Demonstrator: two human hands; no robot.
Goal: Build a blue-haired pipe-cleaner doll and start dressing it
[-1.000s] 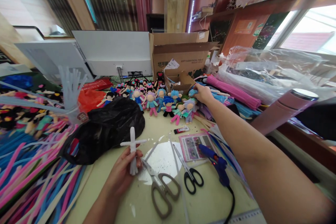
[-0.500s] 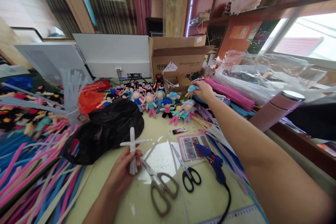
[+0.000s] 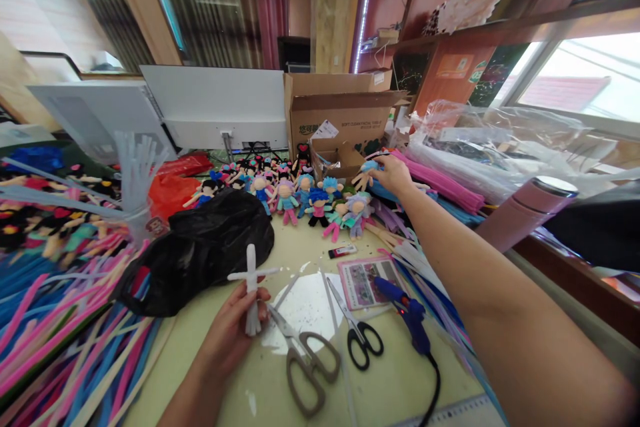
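At a cluttered pale-yellow table (image 3: 397,361), a person's left hand (image 3: 231,320) grips a white, cross-shaped figure of fuzzy stems (image 3: 252,275) upright beside grey-handled steel scissors (image 3: 300,345). The right hand (image 3: 391,173) reaches to a small, light-blue-haired doll (image 3: 367,168) near a cluster of soft, multicoloured dolls (image 3: 287,196); whether its fingers are closed, I cannot tell. The step looks like a reach; the next move seems to call for a light pinch, neighbours undisturbed.
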